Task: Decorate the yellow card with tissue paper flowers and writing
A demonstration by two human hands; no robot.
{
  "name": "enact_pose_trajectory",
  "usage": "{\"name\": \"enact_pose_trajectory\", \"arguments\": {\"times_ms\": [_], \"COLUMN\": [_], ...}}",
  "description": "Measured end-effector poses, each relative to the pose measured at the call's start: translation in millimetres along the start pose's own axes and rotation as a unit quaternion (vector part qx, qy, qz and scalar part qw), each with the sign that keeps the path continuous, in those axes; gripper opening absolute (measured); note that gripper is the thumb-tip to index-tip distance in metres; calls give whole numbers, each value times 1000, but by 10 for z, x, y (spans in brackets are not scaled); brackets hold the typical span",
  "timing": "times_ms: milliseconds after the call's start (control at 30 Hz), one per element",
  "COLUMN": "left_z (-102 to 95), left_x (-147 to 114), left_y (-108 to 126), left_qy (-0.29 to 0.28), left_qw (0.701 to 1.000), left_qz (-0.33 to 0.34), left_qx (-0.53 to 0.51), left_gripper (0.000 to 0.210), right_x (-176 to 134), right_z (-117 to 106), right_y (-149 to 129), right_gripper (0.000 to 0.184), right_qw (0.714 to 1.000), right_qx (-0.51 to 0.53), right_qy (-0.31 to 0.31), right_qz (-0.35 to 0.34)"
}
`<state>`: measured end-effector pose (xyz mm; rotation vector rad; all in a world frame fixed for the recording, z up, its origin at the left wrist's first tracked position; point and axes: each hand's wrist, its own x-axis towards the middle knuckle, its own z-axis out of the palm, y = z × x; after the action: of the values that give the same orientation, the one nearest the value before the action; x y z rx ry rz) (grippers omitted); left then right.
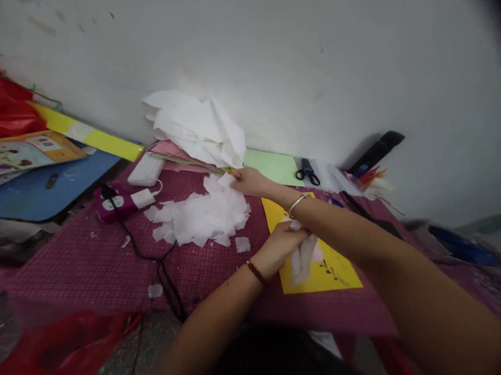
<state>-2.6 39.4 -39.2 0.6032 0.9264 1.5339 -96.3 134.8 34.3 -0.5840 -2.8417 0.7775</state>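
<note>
My left hand (pixel 282 245), with a dark red bead bracelet at its wrist, is closed on a crumpled piece of white tissue paper (pixel 302 264). The tissue hangs over a yellow sheet (pixel 343 267) with small dark leafy sprigs on it. My right arm, wearing a silver bangle, crosses above the left. Its hand (pixel 250 182) reaches to the upper right edge of a heap of torn white paper pieces (pixel 204 214). Those fingers are drawn together in a pinch; what lies between them is too small to make out.
Large white paper sheets (pixel 197 125) lean on the wall behind the heap. A purple power strip (pixel 115 205) with a black cord and a white charger lies left. Scissors (pixel 307 174) rest on pale green paper (pixel 270 165). Booklets (pixel 22 153) lie on a blue board (pixel 51 189).
</note>
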Motion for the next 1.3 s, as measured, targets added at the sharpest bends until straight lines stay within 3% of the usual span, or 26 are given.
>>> {"name": "enact_pose_trajectory", "arguments": {"times_ms": [100, 167, 400, 500, 567, 700, 833, 967, 1100, 1300], "left_z": [4, -1, -53, -68, -77, -80, -55, -47, -36, -28], "left_x": [-1, -10, -73, -93, -102, -104, -79, -53, -57, -109], "left_y": [-16, -6, 230, 362, 417, 456, 454, 417, 384, 468], "left_qy": [-4, -2, 49, 41, 20, 31, 46, 50, 75, 104], "left_qw": [1000, 1000, 996, 989, 983, 979, 982, 988, 990, 994], "left_qz": [-4, -10, 12, 51, 72, 106, 107, 87, 85, 37], "left_qx": [-6, -12, -80, -132, -165, -170, -147, -121, -88, -11], "left_gripper": [5, 7, 17, 27, 30, 30, 36, 39, 39, 36], "right_x": [-52, -99, -588, -971, -1239, -1695, -1901, -1918, -1965, -2055], "right_z": [41, -63, -853, -991, -946, -655, -402, -366, -412, -414], "right_y": [55, 63, 322, 568, 719, 854, 781, 737, 782, 838], "right_gripper": [8, 5, 14, 22, 28, 41, 37, 36, 35, 31], "right_qw": [1000, 1000, 992, 983, 973, 899, 859, 854, 868, 884], "right_qx": [-7, -4, 94, 125, 172, 419, 504, 498, 451, 398], "right_qy": [-12, -12, 83, 122, 132, 87, 61, 128, 195, 239], "right_qz": [-3, 2, 27, 54, 74, 92, 68, 80, 68, 62]}}
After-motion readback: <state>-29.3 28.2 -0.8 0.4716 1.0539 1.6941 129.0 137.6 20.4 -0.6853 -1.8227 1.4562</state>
